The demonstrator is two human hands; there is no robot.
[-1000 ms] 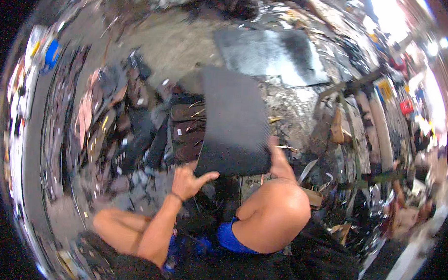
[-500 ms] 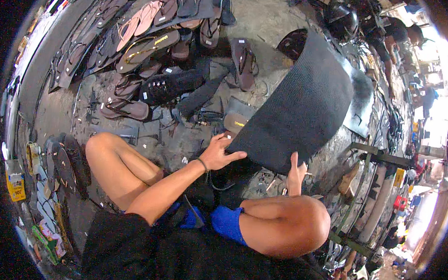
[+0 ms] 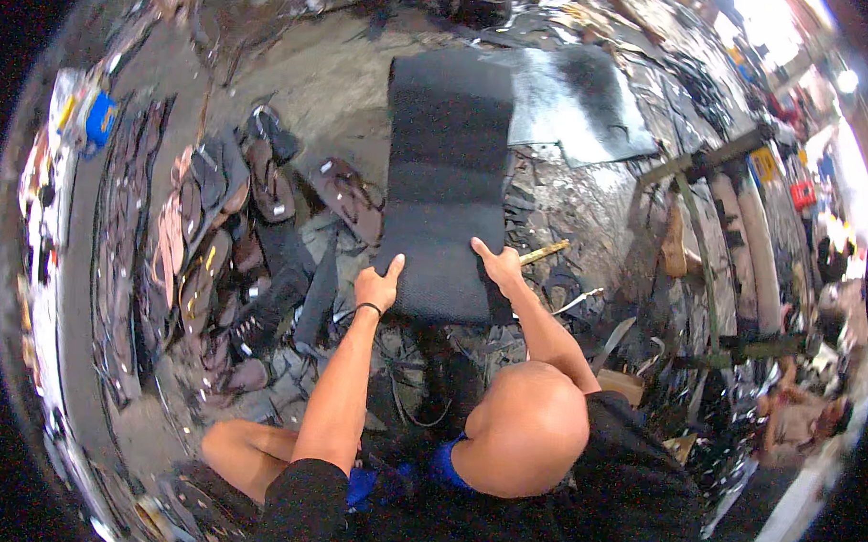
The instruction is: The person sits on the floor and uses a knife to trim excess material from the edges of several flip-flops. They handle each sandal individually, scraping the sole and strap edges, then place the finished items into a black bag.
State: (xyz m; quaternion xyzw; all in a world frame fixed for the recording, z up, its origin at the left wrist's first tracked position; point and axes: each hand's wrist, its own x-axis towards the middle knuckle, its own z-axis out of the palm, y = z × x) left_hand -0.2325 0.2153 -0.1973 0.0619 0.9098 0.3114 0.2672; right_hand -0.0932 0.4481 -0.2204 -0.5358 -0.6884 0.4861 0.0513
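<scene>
A long black rubber-like sheet (image 3: 447,185) stretches away from me over the floor, its near end raised between my hands. My left hand (image 3: 377,286) grips its left edge, thumb on top and fingers underneath. On the right edge, my right hand (image 3: 499,268) holds it the same way, with the fingers mostly hidden. A thin yellowish stick (image 3: 546,252) juts out beside my right hand; I cannot tell whether the hand holds it. Left of the sheet lies a dark brown flip-flop (image 3: 352,201).
More flip-flops (image 3: 265,174) are spread at the left, near dark scraps. A pale, dark-smudged sheet (image 3: 588,104) lies beyond the black one at the right. A wooden and metal frame (image 3: 710,156) stands further right. Cut scraps litter the floor around my knees.
The black sheet has swung from a tilted, curved position at the right to lie straight ahead, flatter. Both hands have moved forward along with it, and the view has turned right.
</scene>
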